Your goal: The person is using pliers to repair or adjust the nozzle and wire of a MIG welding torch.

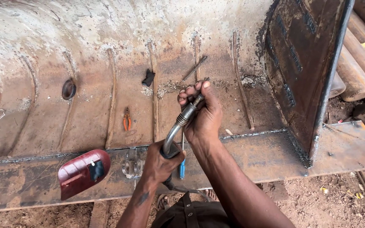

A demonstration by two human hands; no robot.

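At frame centre, the left hand [159, 162] clenches the welding torch [178, 128] handle while the right hand [203, 112] grips its nozzle tip; best to brace the curved neck steady while twisting

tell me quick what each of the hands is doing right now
Left hand: closed around the handle end of the welding torch.
Right hand: closed around the torch's front end, near the nozzle.
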